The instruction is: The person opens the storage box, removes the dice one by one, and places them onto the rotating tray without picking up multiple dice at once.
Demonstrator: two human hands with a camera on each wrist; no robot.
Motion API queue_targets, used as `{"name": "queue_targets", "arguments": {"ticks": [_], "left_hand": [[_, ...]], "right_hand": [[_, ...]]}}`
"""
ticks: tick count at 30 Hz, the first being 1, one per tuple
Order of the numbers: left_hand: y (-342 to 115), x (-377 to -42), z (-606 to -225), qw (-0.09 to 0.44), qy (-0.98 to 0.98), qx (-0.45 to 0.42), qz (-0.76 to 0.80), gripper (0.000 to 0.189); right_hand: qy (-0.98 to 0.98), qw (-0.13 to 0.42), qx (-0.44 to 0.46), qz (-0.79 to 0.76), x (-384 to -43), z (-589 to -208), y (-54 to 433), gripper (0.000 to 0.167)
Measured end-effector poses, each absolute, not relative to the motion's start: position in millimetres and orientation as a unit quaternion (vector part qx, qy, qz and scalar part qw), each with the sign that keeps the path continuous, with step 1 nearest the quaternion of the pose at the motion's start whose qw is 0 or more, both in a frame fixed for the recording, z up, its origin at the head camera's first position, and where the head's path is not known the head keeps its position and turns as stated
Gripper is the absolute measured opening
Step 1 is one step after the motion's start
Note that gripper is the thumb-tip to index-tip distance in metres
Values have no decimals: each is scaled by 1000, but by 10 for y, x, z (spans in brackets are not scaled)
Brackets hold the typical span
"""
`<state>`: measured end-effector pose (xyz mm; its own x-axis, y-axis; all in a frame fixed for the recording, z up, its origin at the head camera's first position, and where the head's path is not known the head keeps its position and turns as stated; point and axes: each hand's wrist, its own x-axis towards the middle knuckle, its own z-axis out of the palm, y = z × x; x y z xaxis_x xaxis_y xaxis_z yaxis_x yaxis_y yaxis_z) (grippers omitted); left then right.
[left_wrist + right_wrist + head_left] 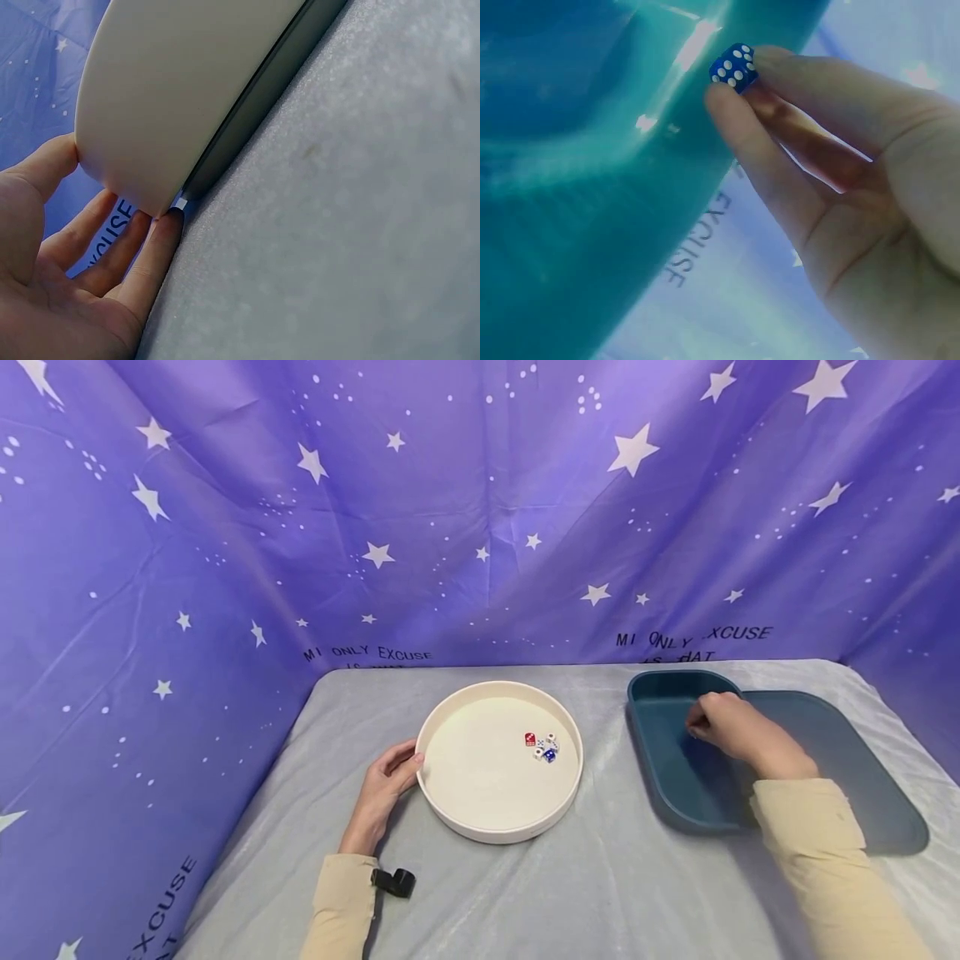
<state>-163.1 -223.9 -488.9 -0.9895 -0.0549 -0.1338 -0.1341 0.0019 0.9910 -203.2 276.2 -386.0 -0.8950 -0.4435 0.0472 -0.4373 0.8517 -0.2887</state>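
My left hand (385, 787) rests its thumb and fingertips on the outer side of a round cream tray (465, 777); in the left wrist view the fingertips lie along its lower edge. Toward the right inside this tray sits a small group of dice: a red die (530, 739), a blue die (550, 756) and several white ones. Over a deep teal box (678, 785), my right hand (738, 731) pinches a blue die (733, 67) with white pips between thumb and fingertips. In the head view that die is hidden behind the hand.
A flat teal panel with rounded corners (873, 793) lies against the box's right side, partly under my right forearm. Grey cloth (525, 902) covers the table. A purple star-printed curtain (450, 502) hangs behind and at both sides. A black strap (393, 882) is on my left wrist.
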Motion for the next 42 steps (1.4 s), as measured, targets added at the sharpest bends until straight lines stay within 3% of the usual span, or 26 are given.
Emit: {"name": "queue_targets", "arguments": {"ticks": [18, 33, 42], "left_hand": [[-2226, -1645, -4888, 21, 708, -68, 703, 52], [-2233, -1633, -4876, 26, 708, -71, 702, 52], [-2246, -1631, -4887, 25, 709, -70, 702, 52]], "right_hand": [[960, 5, -237, -149, -2023, -3532, 2205, 11], [943, -38, -290, -160, -2040, -3522, 1693, 23], [936, -33, -302, -176, -2061, -3610, 1429, 25]]}}
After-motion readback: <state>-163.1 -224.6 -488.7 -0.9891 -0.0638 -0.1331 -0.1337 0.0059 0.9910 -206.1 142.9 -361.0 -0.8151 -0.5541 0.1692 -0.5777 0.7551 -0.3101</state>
